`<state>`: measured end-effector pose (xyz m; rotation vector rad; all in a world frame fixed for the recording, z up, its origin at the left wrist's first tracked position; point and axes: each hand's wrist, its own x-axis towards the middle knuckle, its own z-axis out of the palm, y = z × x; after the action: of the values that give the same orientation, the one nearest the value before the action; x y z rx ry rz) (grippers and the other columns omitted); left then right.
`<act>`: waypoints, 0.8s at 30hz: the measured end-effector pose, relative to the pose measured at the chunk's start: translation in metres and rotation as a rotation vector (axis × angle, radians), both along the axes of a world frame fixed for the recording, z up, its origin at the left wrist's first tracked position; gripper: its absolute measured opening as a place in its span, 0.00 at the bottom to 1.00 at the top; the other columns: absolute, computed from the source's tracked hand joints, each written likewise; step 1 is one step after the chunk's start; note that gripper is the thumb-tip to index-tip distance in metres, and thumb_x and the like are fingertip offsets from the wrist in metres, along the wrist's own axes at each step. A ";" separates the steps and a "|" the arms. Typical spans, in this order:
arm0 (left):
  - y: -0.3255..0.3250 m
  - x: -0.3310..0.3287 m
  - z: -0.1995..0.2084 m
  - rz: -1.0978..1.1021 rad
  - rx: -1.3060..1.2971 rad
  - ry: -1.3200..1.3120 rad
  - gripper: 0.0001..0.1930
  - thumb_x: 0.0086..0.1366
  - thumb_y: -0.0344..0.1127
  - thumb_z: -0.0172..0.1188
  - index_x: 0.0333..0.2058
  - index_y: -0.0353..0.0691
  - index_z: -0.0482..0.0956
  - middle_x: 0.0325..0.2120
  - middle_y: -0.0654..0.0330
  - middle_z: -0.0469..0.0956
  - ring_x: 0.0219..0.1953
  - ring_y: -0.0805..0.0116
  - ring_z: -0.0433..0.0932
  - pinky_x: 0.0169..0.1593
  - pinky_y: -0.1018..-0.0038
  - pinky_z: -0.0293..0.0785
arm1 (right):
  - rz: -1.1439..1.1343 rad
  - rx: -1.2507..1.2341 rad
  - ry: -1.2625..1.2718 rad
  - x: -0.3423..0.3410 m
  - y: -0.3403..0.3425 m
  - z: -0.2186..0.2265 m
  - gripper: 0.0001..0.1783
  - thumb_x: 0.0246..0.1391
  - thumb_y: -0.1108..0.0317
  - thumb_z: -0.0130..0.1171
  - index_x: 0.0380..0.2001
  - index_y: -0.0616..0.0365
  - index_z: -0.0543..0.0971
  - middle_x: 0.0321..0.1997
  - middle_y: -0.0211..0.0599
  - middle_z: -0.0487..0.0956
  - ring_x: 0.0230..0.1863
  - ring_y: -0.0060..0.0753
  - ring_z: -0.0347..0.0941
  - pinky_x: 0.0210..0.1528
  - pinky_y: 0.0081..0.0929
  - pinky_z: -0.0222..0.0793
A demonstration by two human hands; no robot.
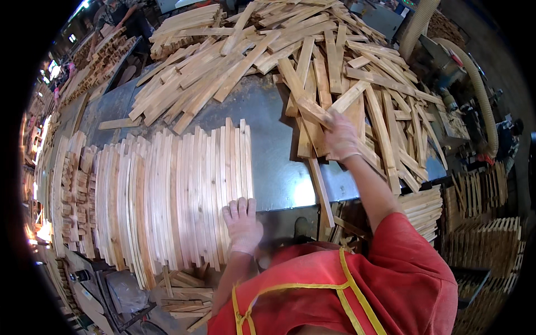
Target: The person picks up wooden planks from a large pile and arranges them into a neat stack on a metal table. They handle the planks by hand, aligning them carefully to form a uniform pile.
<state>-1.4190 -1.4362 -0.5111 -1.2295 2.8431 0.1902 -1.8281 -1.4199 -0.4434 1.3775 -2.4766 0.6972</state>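
A row of pale wooden slats [184, 190], set side by side, covers the left part of the metal table. My left hand [243, 226], in a thin whitish glove, lies with its fingers stretched over the near right end of this row. To the right, my right hand [341, 137], gloved the same way, reaches into the loose heap of slats [385, 84]. Its fingers are closed on the end of a wooden slat [314, 110]; the palm hides part of the grip. Beneath that hand, one long slat [321, 190] sticks out past the table's near edge.
The metal table [273, 151] shows between row and heap. More slats lie at the far side and in stacks [421, 215] at lower right. Ribbed hoses [483, 106] hang at right. Another person [125, 19] stands at far left. Below the row lies a slat pile [187, 296].
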 end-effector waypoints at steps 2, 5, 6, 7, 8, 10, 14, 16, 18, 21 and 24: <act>-0.003 -0.003 0.000 -0.013 0.047 -0.005 0.44 0.56 0.48 0.69 0.71 0.44 0.66 0.70 0.51 0.62 0.74 0.44 0.55 0.78 0.42 0.43 | -0.100 0.185 0.033 -0.046 0.041 -0.022 0.33 0.54 0.57 0.69 0.62 0.54 0.74 0.55 0.52 0.81 0.57 0.58 0.79 0.61 0.49 0.74; 0.002 -0.003 -0.003 0.022 -0.025 0.015 0.43 0.55 0.47 0.68 0.70 0.45 0.68 0.69 0.51 0.63 0.74 0.44 0.55 0.79 0.42 0.42 | -0.066 0.464 -0.198 -0.073 0.070 -0.019 0.37 0.53 0.52 0.70 0.64 0.52 0.74 0.55 0.54 0.82 0.56 0.59 0.80 0.59 0.49 0.76; 0.002 -0.002 -0.006 0.021 -0.038 0.024 0.43 0.54 0.47 0.68 0.70 0.45 0.69 0.68 0.52 0.64 0.74 0.44 0.56 0.79 0.41 0.42 | -0.005 0.405 -0.229 -0.071 0.060 -0.008 0.38 0.53 0.50 0.70 0.64 0.52 0.74 0.54 0.54 0.82 0.56 0.59 0.80 0.59 0.49 0.76; 0.001 0.000 -0.009 0.020 -0.051 0.034 0.43 0.54 0.47 0.68 0.69 0.45 0.69 0.68 0.52 0.64 0.73 0.44 0.56 0.79 0.41 0.43 | 0.056 0.346 -0.258 -0.068 0.049 0.005 0.38 0.52 0.49 0.71 0.64 0.52 0.74 0.54 0.54 0.82 0.56 0.60 0.80 0.58 0.49 0.76; 0.000 -0.001 -0.010 0.008 -0.061 0.041 0.43 0.53 0.47 0.69 0.69 0.45 0.70 0.67 0.52 0.65 0.73 0.45 0.57 0.79 0.41 0.43 | 0.107 0.288 -0.293 -0.063 0.040 0.018 0.39 0.52 0.48 0.71 0.65 0.52 0.74 0.54 0.55 0.82 0.56 0.60 0.80 0.58 0.50 0.76; 0.000 -0.005 -0.003 0.009 -0.057 0.029 0.42 0.52 0.47 0.69 0.67 0.44 0.71 0.66 0.52 0.66 0.72 0.45 0.58 0.78 0.41 0.46 | 0.102 0.248 -0.262 -0.065 -0.009 0.030 0.40 0.52 0.46 0.69 0.65 0.53 0.75 0.54 0.56 0.81 0.56 0.61 0.79 0.58 0.49 0.77; -0.001 -0.005 -0.001 0.019 -0.046 0.098 0.41 0.49 0.45 0.71 0.64 0.43 0.73 0.65 0.52 0.67 0.70 0.45 0.61 0.76 0.41 0.51 | 0.114 0.312 -0.236 -0.029 -0.118 0.050 0.41 0.54 0.44 0.68 0.64 0.56 0.73 0.52 0.56 0.82 0.57 0.57 0.80 0.57 0.48 0.76; -0.004 -0.006 -0.003 0.001 -0.075 0.126 0.41 0.48 0.43 0.72 0.63 0.43 0.74 0.63 0.52 0.68 0.69 0.45 0.63 0.76 0.41 0.53 | 0.064 0.347 -0.107 -0.005 -0.156 0.012 0.42 0.54 0.46 0.70 0.67 0.54 0.70 0.54 0.52 0.82 0.57 0.56 0.80 0.58 0.47 0.77; -0.007 -0.004 -0.008 -0.003 -0.103 0.153 0.40 0.47 0.41 0.71 0.63 0.43 0.74 0.62 0.53 0.69 0.69 0.45 0.63 0.75 0.42 0.54 | 0.056 0.366 -0.007 0.003 -0.179 -0.026 0.44 0.53 0.48 0.72 0.69 0.53 0.67 0.56 0.50 0.81 0.57 0.56 0.81 0.58 0.47 0.78; 0.000 0.000 -0.018 0.030 -0.111 0.193 0.40 0.47 0.40 0.70 0.63 0.43 0.74 0.62 0.53 0.69 0.68 0.45 0.64 0.75 0.42 0.54 | 0.152 0.446 0.057 0.019 -0.187 -0.042 0.42 0.55 0.55 0.69 0.69 0.52 0.66 0.59 0.49 0.80 0.58 0.54 0.80 0.57 0.47 0.77; 0.000 -0.002 -0.010 0.046 -0.089 0.195 0.41 0.47 0.41 0.70 0.64 0.44 0.74 0.63 0.53 0.69 0.69 0.45 0.64 0.76 0.42 0.52 | 0.287 0.542 0.062 0.026 -0.155 -0.028 0.37 0.61 0.66 0.61 0.72 0.49 0.64 0.58 0.46 0.80 0.59 0.50 0.80 0.57 0.47 0.77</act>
<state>-1.4210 -1.4365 -0.5207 -1.3655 3.0194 0.1975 -1.8019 -1.5746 -0.4711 1.9273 -2.5479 0.0087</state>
